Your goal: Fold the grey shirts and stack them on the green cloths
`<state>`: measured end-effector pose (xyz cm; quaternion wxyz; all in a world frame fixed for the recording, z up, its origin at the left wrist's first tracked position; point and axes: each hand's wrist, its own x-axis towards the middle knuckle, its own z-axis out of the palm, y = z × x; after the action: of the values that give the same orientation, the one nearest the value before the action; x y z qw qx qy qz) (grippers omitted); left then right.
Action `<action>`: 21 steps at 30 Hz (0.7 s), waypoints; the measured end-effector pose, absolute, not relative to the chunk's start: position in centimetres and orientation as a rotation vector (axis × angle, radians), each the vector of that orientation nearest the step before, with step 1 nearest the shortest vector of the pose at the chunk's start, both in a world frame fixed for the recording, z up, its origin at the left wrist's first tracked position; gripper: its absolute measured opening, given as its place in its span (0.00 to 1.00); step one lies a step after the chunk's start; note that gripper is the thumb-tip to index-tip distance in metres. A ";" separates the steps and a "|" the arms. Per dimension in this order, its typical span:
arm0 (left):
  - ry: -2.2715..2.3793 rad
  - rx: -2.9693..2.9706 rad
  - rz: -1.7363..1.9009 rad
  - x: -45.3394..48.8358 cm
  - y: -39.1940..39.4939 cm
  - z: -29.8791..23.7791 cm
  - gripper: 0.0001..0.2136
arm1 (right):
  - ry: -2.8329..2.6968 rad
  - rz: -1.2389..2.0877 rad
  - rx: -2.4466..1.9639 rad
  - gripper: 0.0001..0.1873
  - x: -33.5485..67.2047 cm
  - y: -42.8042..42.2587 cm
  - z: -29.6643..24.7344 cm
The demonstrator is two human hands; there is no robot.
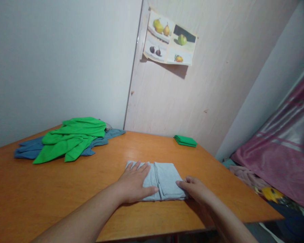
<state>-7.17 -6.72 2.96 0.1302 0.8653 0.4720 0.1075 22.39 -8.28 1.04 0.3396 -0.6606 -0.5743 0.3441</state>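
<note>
A light grey-blue garment (168, 175) lies folded on the wooden table, with a seam or gap between its left and right halves. My left hand (134, 182) rests flat on the left half, fingers spread. At the right edge, my right hand (194, 189) pinches the folded cloth, thumb on top and the other fingers curled beneath or behind it. The fingertips under the cloth are hidden.
On the orange-brown table (96, 189), a loose heap holds a green garment (76, 135) over a blue garment (27, 148). A folded green cloth (184, 140) sits at the back right. Walls stand behind; a pink curtain (276, 152) hangs right of the table.
</note>
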 end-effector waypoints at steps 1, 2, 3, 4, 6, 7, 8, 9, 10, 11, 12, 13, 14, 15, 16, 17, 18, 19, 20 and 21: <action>1.367 2.515 0.319 -7.2 -6.7 2.9 0.48 | -1.486 0.920 -1.689 0.23 22.4 -8.3 1.0; 1.365 2.515 0.324 -7.2 -6.7 2.9 0.48 | -1.472 0.938 -1.664 0.23 22.4 -8.3 1.0; 1.365 2.515 0.328 -7.2 -6.8 3.0 0.48 | -1.459 0.956 -1.651 0.23 22.4 -8.4 1.1; 1.367 2.514 0.328 -7.1 -6.8 3.0 0.48 | -1.441 0.976 -1.649 0.23 22.3 -8.4 1.1; 1.371 2.513 0.317 -7.1 -6.9 3.2 0.48 | -1.391 1.030 -1.658 0.23 22.1 -8.7 1.3; 1.371 2.514 0.308 -7.1 -7.0 3.3 0.49 | -1.367 1.064 -1.662 0.22 21.9 -8.9 1.4; 1.369 2.514 0.300 -7.1 -7.0 3.3 0.49 | -1.348 1.091 -1.657 0.22 21.7 -9.2 1.5; 1.367 2.512 0.298 -7.1 -7.0 3.3 0.49 | -1.332 1.107 -1.640 0.21 21.4 -9.4 1.6; 1.364 2.510 0.304 -7.1 -7.0 3.3 0.49 | -1.320 1.111 -1.614 0.20 21.1 -9.6 1.8; 1.361 2.507 0.316 -7.1 -7.0 3.3 0.48 | -1.311 1.107 -1.587 0.20 20.8 -9.8 2.0; 1.355 2.505 0.329 -7.1 -6.9 3.3 0.48 | -1.303 1.097 -1.565 0.19 20.5 -10.0 2.1; 1.348 2.504 0.342 -7.2 -6.9 3.2 0.47 | -1.298 1.078 -1.548 0.19 20.2 -10.1 2.3; 1.343 2.504 0.353 -7.2 -6.9 3.1 0.46 | -1.298 1.047 -1.538 0.18 20.0 -10.2 2.5; 1.338 2.505 0.358 -7.2 -6.8 3.1 0.45 | -1.307 1.003 -1.538 0.17 19.8 -10.3 2.6; 1.338 2.505 0.358 -7.2 -6.8 3.1 0.44 | -1.325 0.945 -1.543 0.17 19.6 -10.3 2.8; 1.340 2.506 0.354 -7.2 -6.8 3.1 0.44 | -1.351 0.878 -1.553 0.16 19.4 -10.2 2.9; 1.344 2.506 0.348 -7.2 -6.9 3.2 0.44 | -1.382 0.807 -1.565 0.17 19.2 -10.2 3.1; 1.347 2.505 0.342 -7.1 -6.9 3.3 0.44 | -1.415 0.735 -1.578 0.17 19.1 -10.2 3.3; 1.346 2.503 0.337 -7.1 -7.0 3.3 0.44 | -1.451 0.666 -1.590 0.18 18.9 -10.2 3.5; 1.346 2.501 0.339 -7.1 -7.1 3.4 0.45 | -1.486 0.595 -1.596 0.18 18.6 -10.2 3.7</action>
<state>-7.09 -7.08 3.44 0.1404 0.8657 0.4659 0.1173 18.59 -10.24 3.74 0.4264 -0.6388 -0.5946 0.2380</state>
